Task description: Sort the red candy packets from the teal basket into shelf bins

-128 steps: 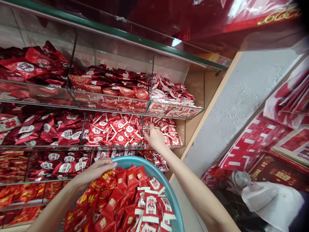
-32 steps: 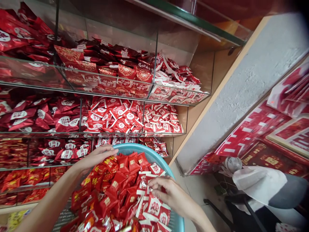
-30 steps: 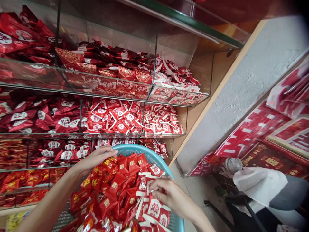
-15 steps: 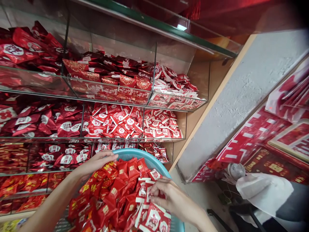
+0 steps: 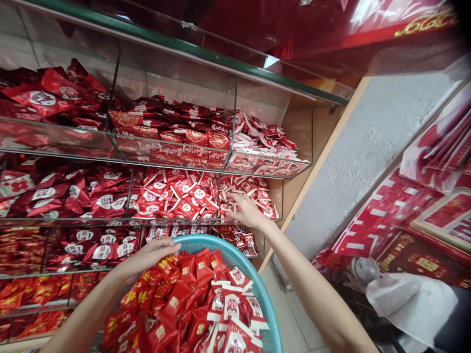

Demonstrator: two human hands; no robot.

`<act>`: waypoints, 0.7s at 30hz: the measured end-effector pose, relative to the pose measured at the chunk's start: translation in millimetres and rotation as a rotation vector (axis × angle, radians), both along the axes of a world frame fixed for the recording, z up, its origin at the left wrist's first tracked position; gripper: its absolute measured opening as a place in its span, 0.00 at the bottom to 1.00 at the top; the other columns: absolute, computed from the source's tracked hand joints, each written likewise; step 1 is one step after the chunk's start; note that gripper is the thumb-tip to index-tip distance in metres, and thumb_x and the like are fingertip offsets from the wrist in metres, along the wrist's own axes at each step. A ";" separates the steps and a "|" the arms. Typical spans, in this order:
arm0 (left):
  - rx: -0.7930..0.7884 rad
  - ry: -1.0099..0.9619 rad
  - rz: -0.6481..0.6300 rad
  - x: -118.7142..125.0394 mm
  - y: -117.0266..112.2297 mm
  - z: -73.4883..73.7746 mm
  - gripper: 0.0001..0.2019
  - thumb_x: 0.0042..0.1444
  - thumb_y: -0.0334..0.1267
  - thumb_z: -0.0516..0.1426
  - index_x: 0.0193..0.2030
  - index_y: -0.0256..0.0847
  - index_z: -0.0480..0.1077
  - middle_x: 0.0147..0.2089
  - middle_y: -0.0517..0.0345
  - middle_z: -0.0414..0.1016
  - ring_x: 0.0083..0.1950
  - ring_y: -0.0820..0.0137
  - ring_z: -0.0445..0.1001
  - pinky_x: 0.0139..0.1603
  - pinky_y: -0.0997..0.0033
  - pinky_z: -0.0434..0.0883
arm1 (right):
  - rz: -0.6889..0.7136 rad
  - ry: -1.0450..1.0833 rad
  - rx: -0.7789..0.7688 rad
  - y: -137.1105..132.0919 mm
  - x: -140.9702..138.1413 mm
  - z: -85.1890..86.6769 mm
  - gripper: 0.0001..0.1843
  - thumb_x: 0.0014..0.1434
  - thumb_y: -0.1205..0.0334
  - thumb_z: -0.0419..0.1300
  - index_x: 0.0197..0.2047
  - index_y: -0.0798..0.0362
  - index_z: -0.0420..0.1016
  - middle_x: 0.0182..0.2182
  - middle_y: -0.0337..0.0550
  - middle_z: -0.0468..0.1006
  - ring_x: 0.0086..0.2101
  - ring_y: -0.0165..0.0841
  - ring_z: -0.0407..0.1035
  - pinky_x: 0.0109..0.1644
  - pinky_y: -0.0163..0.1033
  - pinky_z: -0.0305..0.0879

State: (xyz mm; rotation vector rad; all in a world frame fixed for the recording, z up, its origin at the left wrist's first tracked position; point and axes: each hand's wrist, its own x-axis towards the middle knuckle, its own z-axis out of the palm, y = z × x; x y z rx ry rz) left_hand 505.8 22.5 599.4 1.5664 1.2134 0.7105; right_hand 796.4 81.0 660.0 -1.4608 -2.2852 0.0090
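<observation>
My left hand [image 5: 156, 250] rests at the rim of a blue plastic basket [image 5: 271, 304], fingers bent over its far left edge and gripping it. Red candy packets [image 5: 176, 294] fill the basket, some with gold characters and some, at the right side, with white edges. My right hand [image 5: 246, 210] reaches out past the basket to a middle-shelf compartment of small red-and-white packets [image 5: 248, 186]. Its fingers are spread just over those packets, with nothing seen in them; whether the fingertips touch them I cannot tell.
Glass dividers split the shelves into compartments of red packets [image 5: 47, 100]. A glass front edge [image 5: 184, 221] runs below my right hand. The wooden side panel [image 5: 320, 166] and a grey wall [image 5: 353, 147] stand to the right. A white bag-like thing [image 5: 408, 304] is at lower right.
My right hand has left the packets in the basket and moved up and forward to the shelf compartment, its fingers opening. My left hand stays on the rim. The view has shifted slightly.
</observation>
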 end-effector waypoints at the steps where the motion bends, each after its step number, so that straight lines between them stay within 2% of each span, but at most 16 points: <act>1: 0.009 0.002 0.003 0.0 -0.1 0.0 0.20 0.46 0.58 0.57 0.25 0.40 0.68 0.31 0.60 0.67 0.36 0.65 0.66 0.38 0.71 0.63 | 0.002 -0.021 -0.023 6.8 -2.1 -0.9 0.30 0.53 0.59 0.63 0.58 0.52 0.60 0.48 0.51 0.73 0.50 0.44 0.61 0.51 0.49 0.56; 3: 0.022 0.007 0.012 0.0 0.0 -0.1 0.20 0.46 0.58 0.57 0.25 0.41 0.68 0.32 0.60 0.67 0.38 0.65 0.66 0.40 0.71 0.63 | 0.022 -0.043 -0.049 16.1 -5.3 -2.7 0.31 0.51 0.58 0.65 0.57 0.52 0.62 0.45 0.50 0.75 0.49 0.45 0.62 0.50 0.49 0.56; 6: 0.005 -0.002 -0.006 -0.3 0.9 -1.0 0.19 0.47 0.56 0.57 0.24 0.41 0.68 0.31 0.61 0.67 0.35 0.67 0.66 0.37 0.73 0.63 | 0.036 -0.064 -0.062 22.1 -7.1 -4.3 0.33 0.48 0.58 0.67 0.56 0.51 0.64 0.43 0.49 0.75 0.48 0.46 0.62 0.50 0.50 0.54; 12: -0.024 -0.030 -0.048 -2.0 2.5 -3.6 0.17 0.50 0.54 0.57 0.26 0.41 0.69 0.31 0.62 0.67 0.35 0.68 0.66 0.35 0.74 0.62 | 0.040 -0.003 -0.044 23.6 -3.4 -7.7 0.29 0.47 0.59 0.67 0.53 0.50 0.67 0.41 0.48 0.76 0.47 0.46 0.63 0.50 0.52 0.53; 15: -0.031 -0.037 -0.044 -1.9 2.1 -3.3 0.17 0.49 0.54 0.57 0.26 0.41 0.69 0.31 0.63 0.67 0.35 0.68 0.66 0.36 0.74 0.62 | 0.062 0.080 -0.029 22.2 -0.6 -8.8 0.28 0.48 0.58 0.67 0.53 0.52 0.67 0.40 0.47 0.76 0.45 0.43 0.65 0.49 0.50 0.56; 19: -0.044 -0.036 -0.051 -1.6 1.9 -3.4 0.17 0.49 0.54 0.57 0.26 0.40 0.69 0.30 0.63 0.66 0.33 0.69 0.66 0.35 0.73 0.62 | 0.093 0.220 -0.009 19.1 2.7 -8.0 0.28 0.51 0.57 0.64 0.54 0.54 0.64 0.39 0.44 0.75 0.41 0.35 0.68 0.46 0.41 0.62; 21: -0.051 -0.028 -0.050 -2.0 2.8 -4.5 0.18 0.50 0.54 0.57 0.26 0.39 0.69 0.30 0.63 0.66 0.33 0.69 0.65 0.34 0.73 0.62 | 0.123 0.387 -0.013 14.9 4.2 -6.2 0.27 0.52 0.56 0.63 0.54 0.54 0.63 0.37 0.43 0.75 0.38 0.32 0.68 0.44 0.39 0.63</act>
